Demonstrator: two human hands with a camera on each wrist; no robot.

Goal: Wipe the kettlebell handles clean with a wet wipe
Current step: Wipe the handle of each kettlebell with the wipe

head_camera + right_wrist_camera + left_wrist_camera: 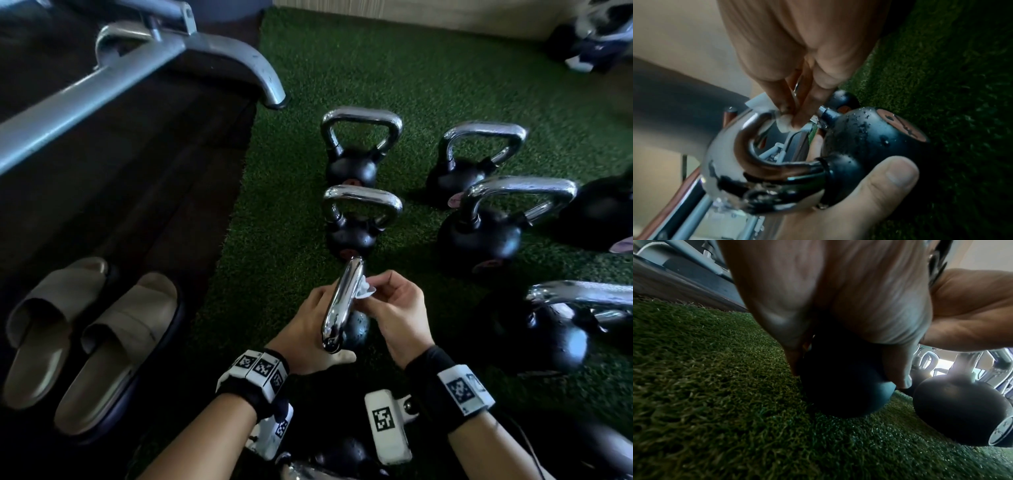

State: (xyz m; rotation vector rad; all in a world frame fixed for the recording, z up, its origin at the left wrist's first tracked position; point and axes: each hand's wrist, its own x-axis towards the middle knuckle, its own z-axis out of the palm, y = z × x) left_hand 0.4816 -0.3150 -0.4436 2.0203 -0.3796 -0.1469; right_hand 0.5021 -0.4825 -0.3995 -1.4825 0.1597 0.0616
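Kettlebell (352, 325) wet in my left hand (301, 335); right hand (394, 308) pinches wet wipe (363, 290); I fear it slipping onto turf (411, 85).

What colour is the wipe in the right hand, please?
White wipe; clearest in the head view.

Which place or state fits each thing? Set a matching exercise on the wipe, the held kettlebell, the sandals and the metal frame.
Things:
1 wet wipe
2 held kettlebell
3 sandals
4 metal frame

Places or states:
A side by side on the dark floor
B pinched in the right hand
C gripped by the left hand
D foot resting at the turf edge

Pairs: 1-B, 2-C, 3-A, 4-D
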